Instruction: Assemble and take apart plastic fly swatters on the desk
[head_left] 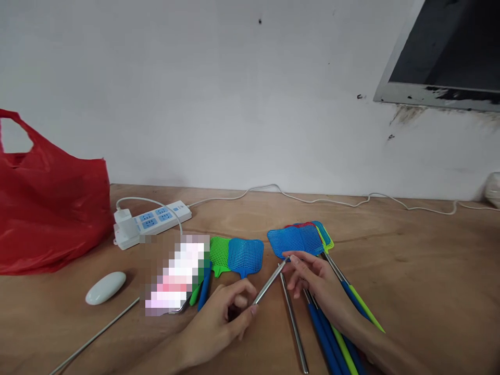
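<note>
A slim silver metal rod (269, 282) slants up to the right between my hands. My left hand (226, 317) is closed round its lower end. Fingertips of my right hand (318, 278) pinch its upper end, just below a pile of fly swatter heads (295, 240) in blue, red and yellow-green. Whether the rod joins one of these heads I cannot tell. Another metal rod (292, 323) lies on the table between my hands. Blue and yellow-green handles (330, 338) lie partly under my right hand. Left of centre rest a green swatter head (219, 254) and a blue swatter head (246, 256).
A pixelated, bright-screened device (177, 276) lies left of my left hand, near a white oval object (105, 288). Behind stands a white power strip (156, 221), its cable running along the wall. A red plastic bag (54, 208) fills the table's left side (422, 271).
</note>
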A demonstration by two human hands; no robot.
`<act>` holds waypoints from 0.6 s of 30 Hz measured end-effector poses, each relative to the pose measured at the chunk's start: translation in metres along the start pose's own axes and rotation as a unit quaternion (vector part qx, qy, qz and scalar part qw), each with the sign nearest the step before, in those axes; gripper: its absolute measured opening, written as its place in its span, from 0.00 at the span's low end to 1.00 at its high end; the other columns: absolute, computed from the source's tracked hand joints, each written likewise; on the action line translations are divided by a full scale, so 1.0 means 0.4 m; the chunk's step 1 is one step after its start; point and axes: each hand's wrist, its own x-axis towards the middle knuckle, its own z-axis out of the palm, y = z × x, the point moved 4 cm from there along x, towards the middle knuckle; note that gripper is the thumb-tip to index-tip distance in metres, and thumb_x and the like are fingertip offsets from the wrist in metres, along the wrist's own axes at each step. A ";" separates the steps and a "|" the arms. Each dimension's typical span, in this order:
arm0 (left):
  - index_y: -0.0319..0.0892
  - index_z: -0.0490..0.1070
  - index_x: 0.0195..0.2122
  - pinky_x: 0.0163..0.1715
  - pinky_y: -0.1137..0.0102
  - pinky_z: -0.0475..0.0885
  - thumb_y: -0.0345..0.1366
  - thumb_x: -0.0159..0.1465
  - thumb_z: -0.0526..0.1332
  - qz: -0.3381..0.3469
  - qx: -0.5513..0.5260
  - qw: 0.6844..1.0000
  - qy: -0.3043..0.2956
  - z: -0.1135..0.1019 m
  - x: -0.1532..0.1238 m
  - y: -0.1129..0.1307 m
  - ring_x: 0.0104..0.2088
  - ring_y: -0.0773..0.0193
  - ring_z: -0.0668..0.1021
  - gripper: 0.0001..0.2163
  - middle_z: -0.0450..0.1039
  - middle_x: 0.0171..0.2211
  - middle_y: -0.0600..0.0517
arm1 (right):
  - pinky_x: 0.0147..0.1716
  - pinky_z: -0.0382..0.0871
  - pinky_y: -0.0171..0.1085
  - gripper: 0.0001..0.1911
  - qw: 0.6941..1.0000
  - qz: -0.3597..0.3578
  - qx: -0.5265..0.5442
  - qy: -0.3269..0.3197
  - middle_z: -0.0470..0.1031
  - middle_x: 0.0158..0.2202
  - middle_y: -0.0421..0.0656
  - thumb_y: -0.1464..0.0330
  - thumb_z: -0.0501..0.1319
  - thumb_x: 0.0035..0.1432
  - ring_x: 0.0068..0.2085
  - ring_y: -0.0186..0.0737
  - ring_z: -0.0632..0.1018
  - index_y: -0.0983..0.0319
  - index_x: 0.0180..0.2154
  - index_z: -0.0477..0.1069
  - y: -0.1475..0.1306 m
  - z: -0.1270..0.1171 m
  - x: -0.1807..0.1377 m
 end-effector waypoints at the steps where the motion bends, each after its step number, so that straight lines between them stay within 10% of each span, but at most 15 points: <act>1: 0.44 0.63 0.38 0.24 0.74 0.60 0.47 0.69 0.55 -0.003 0.015 1.000 0.019 -0.003 -0.002 -0.005 0.22 0.68 0.67 0.11 0.62 0.21 0.60 | 0.19 0.71 0.33 0.25 1.000 -0.006 -0.005 0.012 0.79 0.35 0.46 0.50 0.67 0.53 0.25 0.37 0.77 0.62 0.44 0.75 -0.003 -0.006 0.001; 8: 0.48 0.60 0.55 0.26 0.73 0.61 0.43 0.66 0.59 -0.017 0.101 0.992 0.068 -0.008 -0.011 -0.018 0.24 0.66 0.65 0.18 0.60 0.22 0.62 | 0.14 0.54 0.28 0.21 0.995 -0.064 -0.057 0.043 0.73 0.27 0.39 0.51 0.62 0.59 0.19 0.29 0.65 0.61 0.44 0.73 -0.027 -0.033 0.000; 18: 0.44 0.68 0.31 0.27 0.74 0.61 0.42 0.70 0.55 0.027 0.168 0.985 0.026 -0.001 -0.010 0.019 0.25 0.66 0.68 0.12 0.62 0.21 0.58 | 0.20 0.54 0.33 0.15 0.977 -0.104 -0.182 0.034 0.71 0.24 0.38 0.56 0.58 0.62 0.20 0.32 0.63 0.61 0.36 0.74 -0.025 -0.046 0.015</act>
